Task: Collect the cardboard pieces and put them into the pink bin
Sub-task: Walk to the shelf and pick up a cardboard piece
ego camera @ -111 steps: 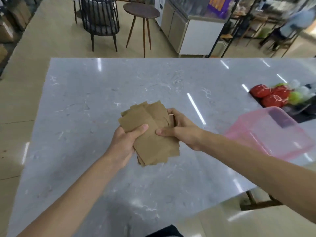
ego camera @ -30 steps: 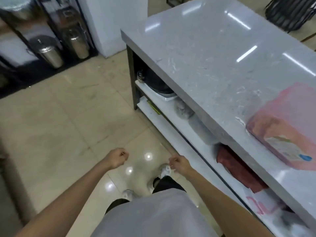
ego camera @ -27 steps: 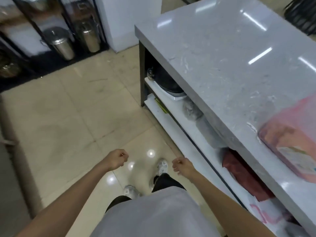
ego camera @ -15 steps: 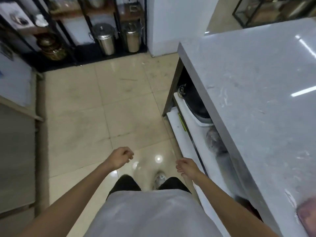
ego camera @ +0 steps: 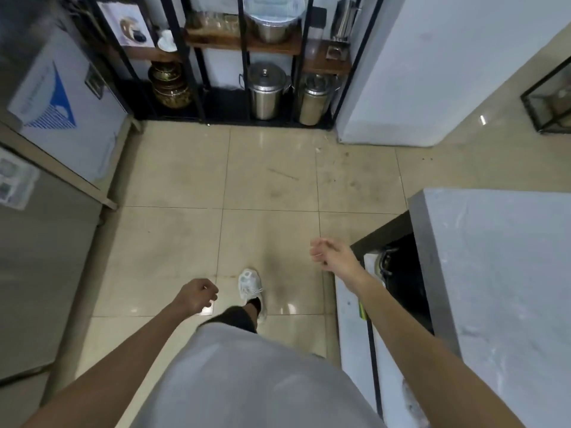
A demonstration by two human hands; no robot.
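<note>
Neither the cardboard pieces nor the pink bin are in view. My left hand hangs over the tiled floor as a loose fist with nothing in it. My right hand is out in front, near the corner of the grey marble table, fingers curled and empty. I am looking down at my own grey shirt and one white shoe on the floor.
A black metal rack with steel pots stands ahead against the wall. A steel cabinet runs along the left. A white pillar rises at the right. The table's lower shelf holds dark items.
The cardboard stack I held is gone from my hands. My view has swung left away from the table, so the pink bin has left the frame. My right hand has risen slightly.
</note>
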